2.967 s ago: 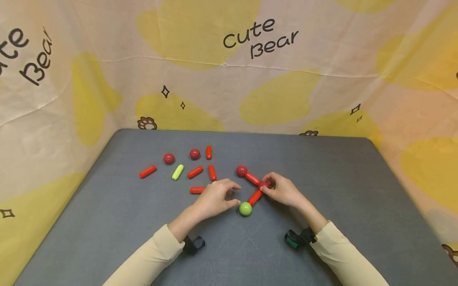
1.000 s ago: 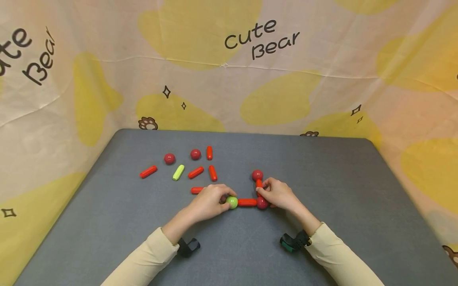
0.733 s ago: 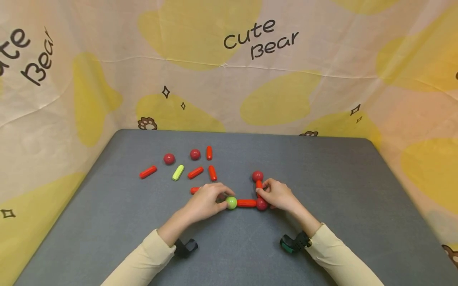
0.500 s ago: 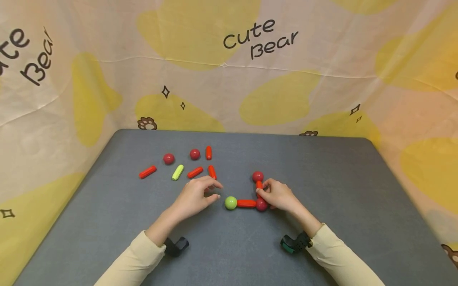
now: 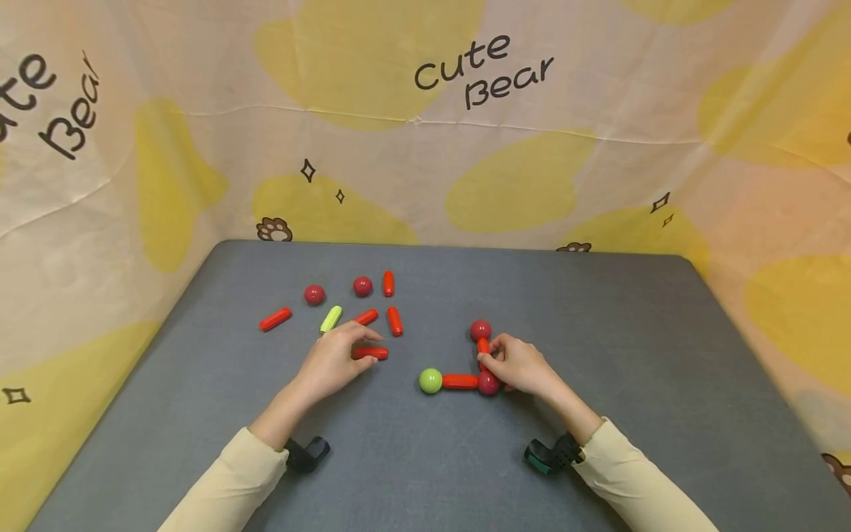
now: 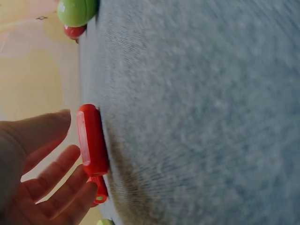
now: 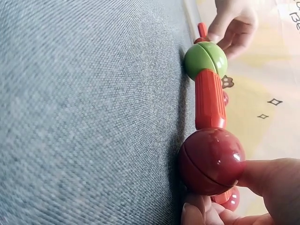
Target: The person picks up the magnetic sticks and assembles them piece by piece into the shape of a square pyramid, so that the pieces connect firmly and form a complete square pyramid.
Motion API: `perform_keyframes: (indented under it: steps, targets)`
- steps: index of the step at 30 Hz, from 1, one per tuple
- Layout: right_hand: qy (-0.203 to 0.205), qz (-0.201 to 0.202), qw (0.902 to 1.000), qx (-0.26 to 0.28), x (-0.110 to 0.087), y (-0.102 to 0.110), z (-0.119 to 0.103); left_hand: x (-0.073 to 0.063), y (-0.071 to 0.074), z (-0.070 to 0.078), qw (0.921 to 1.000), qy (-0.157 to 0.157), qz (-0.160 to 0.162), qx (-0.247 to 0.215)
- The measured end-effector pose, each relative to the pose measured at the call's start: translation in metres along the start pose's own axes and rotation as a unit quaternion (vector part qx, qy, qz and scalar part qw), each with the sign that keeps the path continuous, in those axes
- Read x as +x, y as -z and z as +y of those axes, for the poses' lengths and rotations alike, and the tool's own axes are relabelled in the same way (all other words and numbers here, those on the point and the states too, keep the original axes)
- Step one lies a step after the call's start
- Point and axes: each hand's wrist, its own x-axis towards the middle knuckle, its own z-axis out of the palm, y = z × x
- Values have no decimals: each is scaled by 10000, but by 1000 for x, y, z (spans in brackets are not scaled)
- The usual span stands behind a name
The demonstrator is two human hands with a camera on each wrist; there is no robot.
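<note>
Ball-and-rod assembly, head view: L-shape flat on the grey table, right of centre. Near arm is green ball, red rod, corner ball; second arm runs away from the corner via an upright-looking rod to a far ball. Right hand pinches that second rod just above the corner. Left hand is at a loose red rod, thumb and fingers parted on either side of it. More loose rods and two loose balls lie beyond, toward the left.

Left wrist view: thumb tip stands apart from the loose rod; fingers curve just beside its other end, contact unclear. Not gripped.

Right wrist view: thumb against or just beside the corner ball, fingertips below it; can't tell how firm.

Step, by judgement: fetching another rod while the right hand steadies the assembly. Next move calls for closing thumb and fingers round that rod, without disturbing its neighbours.
</note>
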Motion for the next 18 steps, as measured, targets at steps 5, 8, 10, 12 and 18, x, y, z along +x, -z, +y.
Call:
perform_keyframes:
  steps: [5,8,10,12,18]
  targets:
    - [-33,-1,10000,14,0,0,1,3,-4,-5,9996,234,-119,137]
    - [-27,2,10000,41,0,0,2,5,-6,-8,9994,223,-159,232]
    - [-22,4,10000,62,0,-1,2,5,-7,-9,9993,159,-174,276]
    - [-23,-2,10000,72,0,-1,3,6,-7,-9,9993,99,-189,320]
    - [-24,4,10000,76,0,-1,3,9,-6,-3,9992,-82,-184,351]
